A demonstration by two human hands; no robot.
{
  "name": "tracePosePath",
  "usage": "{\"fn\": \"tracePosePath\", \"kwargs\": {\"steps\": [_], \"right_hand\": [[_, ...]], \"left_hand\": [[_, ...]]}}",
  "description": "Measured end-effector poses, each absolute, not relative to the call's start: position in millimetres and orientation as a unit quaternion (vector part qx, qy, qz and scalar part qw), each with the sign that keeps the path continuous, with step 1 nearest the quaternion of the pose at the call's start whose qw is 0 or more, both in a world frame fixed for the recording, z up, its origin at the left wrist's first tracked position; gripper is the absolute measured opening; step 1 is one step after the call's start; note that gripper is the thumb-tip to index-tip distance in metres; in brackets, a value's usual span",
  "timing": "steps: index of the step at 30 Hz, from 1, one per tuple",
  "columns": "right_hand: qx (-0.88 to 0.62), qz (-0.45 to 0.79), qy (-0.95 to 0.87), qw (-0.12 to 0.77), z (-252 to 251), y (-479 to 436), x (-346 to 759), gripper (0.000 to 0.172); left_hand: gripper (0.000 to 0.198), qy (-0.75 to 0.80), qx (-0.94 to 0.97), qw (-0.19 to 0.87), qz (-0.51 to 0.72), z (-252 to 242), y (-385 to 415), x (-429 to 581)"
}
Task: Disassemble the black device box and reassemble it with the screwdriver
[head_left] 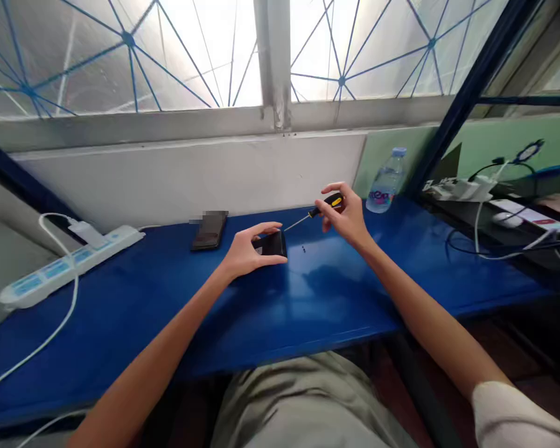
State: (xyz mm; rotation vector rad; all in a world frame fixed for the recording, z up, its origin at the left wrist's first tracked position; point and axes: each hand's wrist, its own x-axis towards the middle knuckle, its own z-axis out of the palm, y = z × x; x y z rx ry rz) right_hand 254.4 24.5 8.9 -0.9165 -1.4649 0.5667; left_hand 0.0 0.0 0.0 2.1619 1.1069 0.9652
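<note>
Fingers and thumb of my left hand (247, 252) grip a small black box-shaped device (276, 244) by its sides on the blue table. A screwdriver (326, 204) with a black and yellow handle is pinched in my right hand (346, 214). Its thin shaft points down and left, the tip at or very close to the device's right end; whether they touch I cannot tell. Several tiny dark pieces, perhaps screws (303, 249), lie on the table just right of the device. Part of the device is covered by my left hand.
A dark phone (210, 230) lies behind my left hand. At the left is a white power strip (74, 264) with a plugged-in charger and cable. A water bottle (386, 180) stands by the wall at the right. Cables and a white mouse (508, 219) occupy the neighbouring desk.
</note>
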Motion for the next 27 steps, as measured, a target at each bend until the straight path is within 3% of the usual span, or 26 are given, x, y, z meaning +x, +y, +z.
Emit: {"fn": "tracePosePath", "kwargs": {"steps": [13,22,27], "right_hand": [[-0.369,0.315,-0.651,0.584,10.4,30.0,259.1,0.037],[-0.399,0.295,-0.651,0.575,9.6,29.0,258.7,0.037],[-0.353,0.342,-0.668,0.559,10.4,30.4,261.3,0.047]], "left_hand": [[0.071,0.405,0.805,0.256,0.35,5.0,-4.4,-0.6],[0.07,0.406,0.803,0.262,0.35,5.8,-3.6,-2.0],[0.07,0.401,0.803,0.268,0.349,6.1,-4.2,-1.2]]}}
